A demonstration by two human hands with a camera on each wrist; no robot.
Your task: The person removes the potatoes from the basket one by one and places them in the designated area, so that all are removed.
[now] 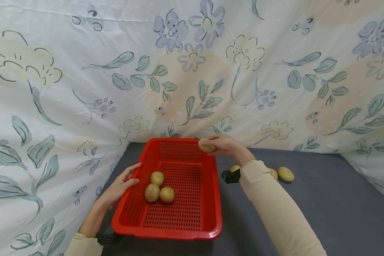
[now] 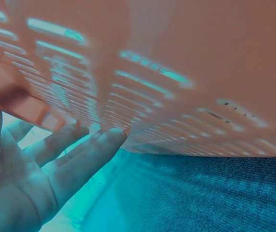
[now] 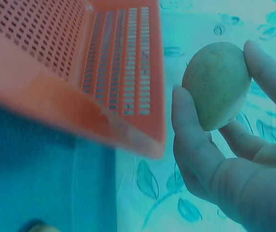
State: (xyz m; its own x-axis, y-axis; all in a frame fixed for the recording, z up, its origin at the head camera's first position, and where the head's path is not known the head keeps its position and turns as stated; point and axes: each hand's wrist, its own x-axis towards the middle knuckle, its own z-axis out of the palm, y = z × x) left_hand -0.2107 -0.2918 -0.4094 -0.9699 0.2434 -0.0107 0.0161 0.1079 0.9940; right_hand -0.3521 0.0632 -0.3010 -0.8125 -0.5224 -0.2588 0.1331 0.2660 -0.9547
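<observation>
My right hand (image 1: 225, 145) pinches a potato (image 3: 217, 82) between thumb and fingertips, overlapping the far right corner of a red perforated plastic basket (image 1: 211, 199) in the head view. In the right wrist view, the potato is held just beside the basket's rim. My left hand (image 1: 118, 190) is at the left side of the basket, its fingers nearly straight. Those fingertips (image 2: 113, 137) touch the slotted outer wall in the left wrist view. Inside, towards the left, a potato (image 1: 157, 178) lies close to a browner one (image 1: 152, 193) and another potato (image 1: 167, 195).
To the right of the basket, on the dark grey tabletop (image 1: 339, 199), lie a potato (image 1: 286, 174) and two others partly hidden by my right arm. A floral cloth (image 1: 192, 89) hangs behind and along the left side.
</observation>
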